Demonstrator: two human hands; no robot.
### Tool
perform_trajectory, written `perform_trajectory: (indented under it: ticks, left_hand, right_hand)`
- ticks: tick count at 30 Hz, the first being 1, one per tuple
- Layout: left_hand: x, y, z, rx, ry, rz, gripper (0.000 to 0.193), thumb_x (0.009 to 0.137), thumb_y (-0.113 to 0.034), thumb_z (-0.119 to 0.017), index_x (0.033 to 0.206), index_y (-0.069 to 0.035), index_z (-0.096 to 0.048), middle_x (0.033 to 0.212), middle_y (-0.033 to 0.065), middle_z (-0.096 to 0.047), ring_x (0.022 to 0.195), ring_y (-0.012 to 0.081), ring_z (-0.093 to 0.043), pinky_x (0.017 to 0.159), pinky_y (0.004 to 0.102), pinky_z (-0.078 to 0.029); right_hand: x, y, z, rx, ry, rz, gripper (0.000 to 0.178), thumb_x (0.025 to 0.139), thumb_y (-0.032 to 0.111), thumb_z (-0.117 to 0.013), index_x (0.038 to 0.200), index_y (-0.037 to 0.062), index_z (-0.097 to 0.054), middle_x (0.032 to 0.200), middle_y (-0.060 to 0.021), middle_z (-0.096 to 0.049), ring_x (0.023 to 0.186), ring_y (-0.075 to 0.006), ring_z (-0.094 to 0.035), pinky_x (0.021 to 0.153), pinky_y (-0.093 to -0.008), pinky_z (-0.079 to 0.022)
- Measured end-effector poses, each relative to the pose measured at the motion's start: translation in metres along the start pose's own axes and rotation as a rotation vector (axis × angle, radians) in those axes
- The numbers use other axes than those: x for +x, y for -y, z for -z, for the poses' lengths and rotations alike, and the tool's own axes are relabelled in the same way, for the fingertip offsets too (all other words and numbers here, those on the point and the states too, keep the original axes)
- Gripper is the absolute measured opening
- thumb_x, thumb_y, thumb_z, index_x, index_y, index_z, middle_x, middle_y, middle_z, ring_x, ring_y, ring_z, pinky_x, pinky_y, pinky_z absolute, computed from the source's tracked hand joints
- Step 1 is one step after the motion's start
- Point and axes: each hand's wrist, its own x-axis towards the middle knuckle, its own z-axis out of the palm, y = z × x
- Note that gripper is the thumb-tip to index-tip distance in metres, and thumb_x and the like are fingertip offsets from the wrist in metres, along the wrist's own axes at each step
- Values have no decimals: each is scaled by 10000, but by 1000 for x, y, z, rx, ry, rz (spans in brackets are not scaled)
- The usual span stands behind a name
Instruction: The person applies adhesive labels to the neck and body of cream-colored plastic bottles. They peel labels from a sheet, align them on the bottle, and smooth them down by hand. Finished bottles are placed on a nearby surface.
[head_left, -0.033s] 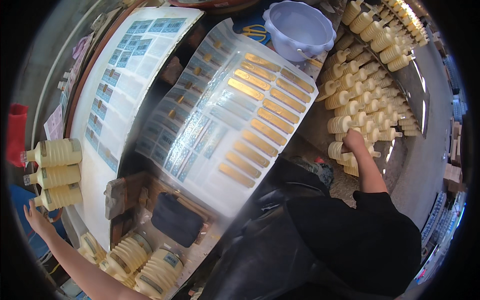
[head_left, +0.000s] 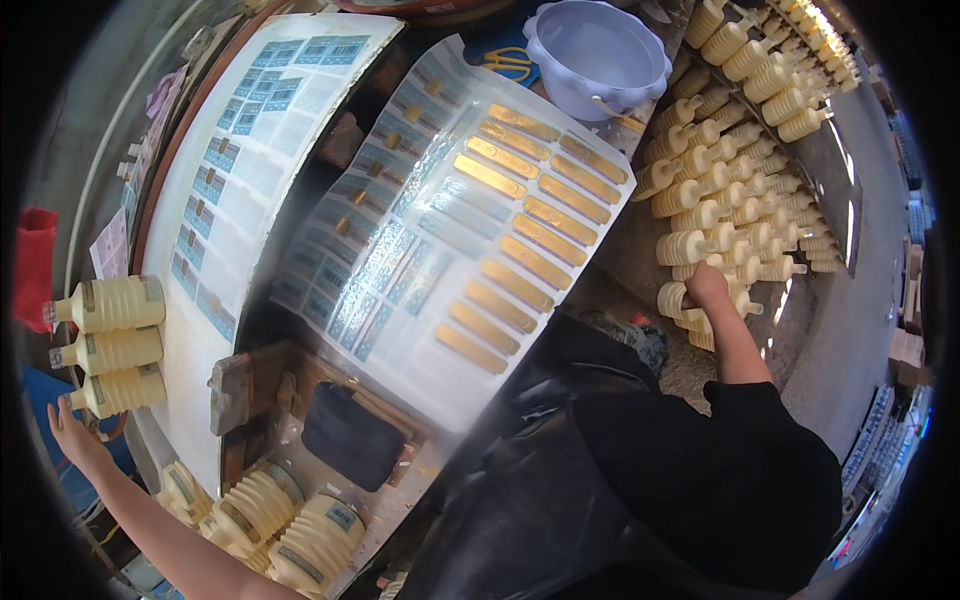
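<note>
A cluttered workbench (head_left: 640, 260) spreads before you. Under and beyond your right hand (head_left: 706, 284) lie rows of cream ribbed bottles (head_left: 735, 190) on their sides. Between your hands rest two label sheets, one with gold strips (head_left: 500, 230) and one with blue labels (head_left: 250, 150). Just past your left hand (head_left: 72, 432) lie three labelled bottles (head_left: 108, 345). A lilac bowl (head_left: 595, 55) sits far ahead.
</note>
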Motion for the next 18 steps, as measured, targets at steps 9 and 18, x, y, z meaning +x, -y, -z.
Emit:
perform_trajectory:
  ticks: [9,18]
  left_hand:
    - [-137,-122,-59,93,211,-278,411,1020,-298,-648,1356,-62,-657,1333,62,-657,1242,150,-584,1095,339,-396]
    - [-249,-144,-118,-247,472,-257,305,1014,-193,-660,1267,-27,-698,1220,69,-715,1147,149,-644,985,294,-463]
  right_hand:
    - [30,-87,-116,78,-113,8,452,945,427,-641,1030,-13,-701,1000,-261,-727,958,-445,-700,833,-537,-550]
    - [38,-117,-149,215,-91,-32,417,911,351,-700,1040,-45,-677,1007,-309,-712,1023,-488,-678,855,-537,-539]
